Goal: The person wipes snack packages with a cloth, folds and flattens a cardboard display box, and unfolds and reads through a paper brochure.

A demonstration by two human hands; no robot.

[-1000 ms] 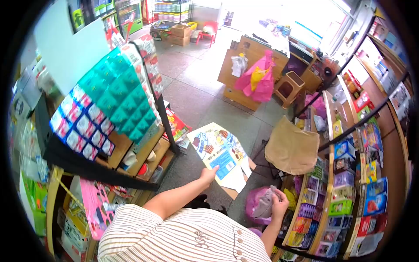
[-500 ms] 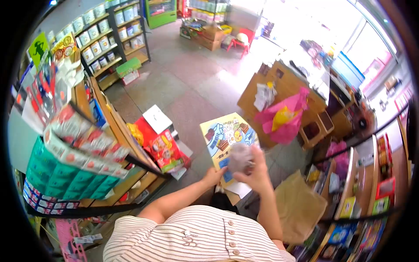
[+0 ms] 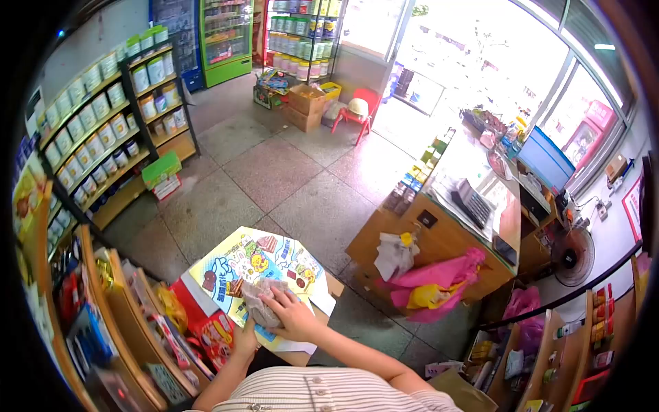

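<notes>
A yellow and blue printed box with cartoon pictures lies in front of my body, its white and brown cardboard flaps showing at the right. On its face rests a crumpled greyish cloth. My right hand is pressed over the cloth, fingers bent onto it. My left hand grips the near edge of the box, close to the cloth; part of its fingers is hidden. Just left of the box is a red snack package, partly covered.
Wooden shelves with goods run along my left, and more shelves stand at lower right. A counter holds a calculator; a pink bag hangs from it. Further off are a red chair and cardboard boxes.
The view has turned, so the box now appears lower and further left. My right hand has brought the greyish cloth down onto the printed face, beside my left hand.
</notes>
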